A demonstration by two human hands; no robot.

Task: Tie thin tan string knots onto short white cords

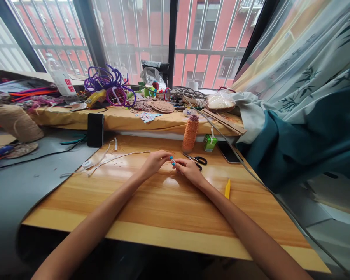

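Over the middle of the wooden table (151,202), my left hand (158,160) and my right hand (189,168) meet with their fingertips pinched close together. Something small and pale shows between the fingertips, too small to name. Blue nails are visible on both hands. Just right of my right hand lie black-handled scissors (200,160), partly hidden by it. Behind the hands stands a cone of orange yarn (190,134). A pale cord (116,156) runs across the table to the left of my left hand.
A green drink carton (210,142) and a dark phone (229,151) are at the back right. A yellow tool (228,188) lies on the right. Another phone (95,130) stands at the back left. Craft materials crowd the cloth-covered ledge (116,118).
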